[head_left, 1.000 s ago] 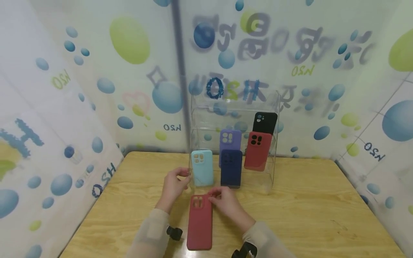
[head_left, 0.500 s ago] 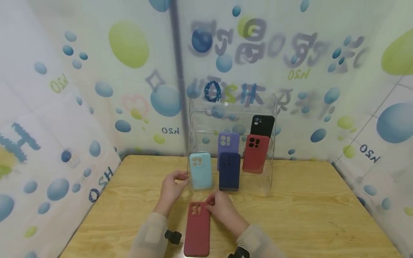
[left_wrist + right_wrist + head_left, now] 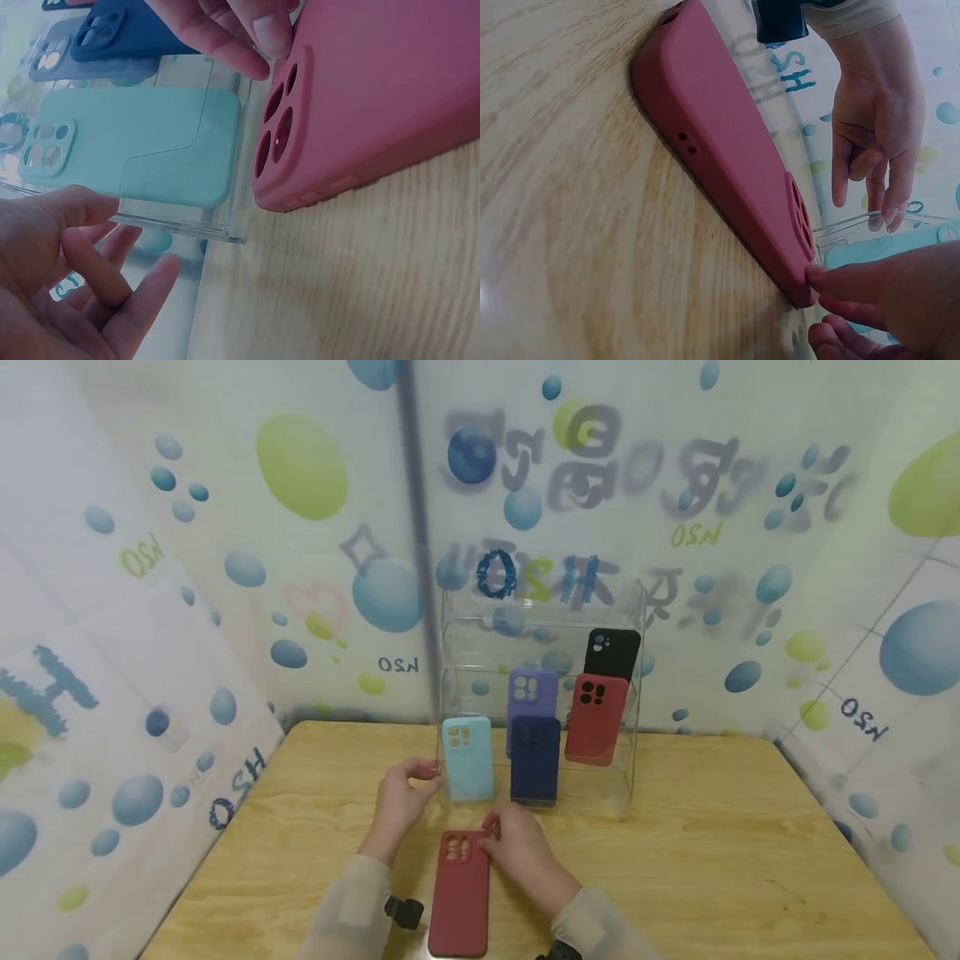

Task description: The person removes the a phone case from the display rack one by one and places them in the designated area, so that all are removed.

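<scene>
A dark red phone case (image 3: 459, 897) lies back side up on the table, its camera cutouts toward the clear display stand (image 3: 628, 789). My right hand (image 3: 522, 852) pinches the case's far right corner; in the right wrist view the thumb (image 3: 847, 279) lies on that corner. At the stand's lower left side, my left hand (image 3: 401, 802) holds the edge between thumb and fingers, beside a light blue phone case (image 3: 161, 142) on the lowest tier. The left hand's other fingers are spread loosely in the left wrist view.
Also on the stand are a navy phone case (image 3: 535, 768), a purple one (image 3: 532, 689), a bright red one (image 3: 596, 727) and a black one (image 3: 613, 652). The wooden table (image 3: 720, 860) meets patterned walls (image 3: 322, 535) at its back and sides.
The head view has shifted slightly, so the scene sits a little lower. Both hands keep their places, the right at the dark red case's corner, the left at the stand's edge.
</scene>
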A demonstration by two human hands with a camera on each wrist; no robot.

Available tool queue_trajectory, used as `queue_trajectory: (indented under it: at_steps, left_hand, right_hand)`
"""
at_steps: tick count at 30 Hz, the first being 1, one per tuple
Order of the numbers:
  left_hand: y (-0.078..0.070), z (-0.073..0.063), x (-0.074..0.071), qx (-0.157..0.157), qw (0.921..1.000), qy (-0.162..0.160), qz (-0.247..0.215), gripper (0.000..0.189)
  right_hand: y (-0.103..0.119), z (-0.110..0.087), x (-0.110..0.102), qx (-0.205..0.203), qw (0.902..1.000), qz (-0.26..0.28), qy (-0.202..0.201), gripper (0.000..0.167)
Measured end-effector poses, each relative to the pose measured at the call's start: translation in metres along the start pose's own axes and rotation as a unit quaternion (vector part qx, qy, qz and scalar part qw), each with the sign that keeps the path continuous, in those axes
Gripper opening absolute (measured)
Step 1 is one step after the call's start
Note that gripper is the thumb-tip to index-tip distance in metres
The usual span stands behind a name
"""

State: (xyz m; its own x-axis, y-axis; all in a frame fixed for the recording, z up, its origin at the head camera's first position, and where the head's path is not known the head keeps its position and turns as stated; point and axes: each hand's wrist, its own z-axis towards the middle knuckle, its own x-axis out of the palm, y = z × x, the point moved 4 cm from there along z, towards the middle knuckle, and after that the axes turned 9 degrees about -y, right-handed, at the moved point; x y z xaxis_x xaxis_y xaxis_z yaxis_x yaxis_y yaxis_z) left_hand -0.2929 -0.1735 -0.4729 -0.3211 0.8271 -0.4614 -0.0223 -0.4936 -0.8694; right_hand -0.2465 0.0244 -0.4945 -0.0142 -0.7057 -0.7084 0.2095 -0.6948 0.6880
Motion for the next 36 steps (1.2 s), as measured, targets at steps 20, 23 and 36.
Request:
queue_trajectory:
  at_steps: [20,23,36]
  left_hand:
    - [-0.010,0.004,0.000,0.013,0.9999,0.007,0.001,0.019]
    - [-0.010,0.005,0.000,0.015,0.9998,0.010,0.005,0.021]
    - [-0.001,-0.001,0.002,-0.011,0.9996,0.019,-0.016,0.021]
  right_hand:
    - [0.004,0.009,-0.066,-0.071,0.9830,0.012,-0.169,0.015]
    - [0.001,0.014,-0.079,-0.059,0.9798,0.027,-0.189,0.018]
    - [-0.010,0.024,-0.110,-0.092,0.9565,0.017,-0.276,0.028]
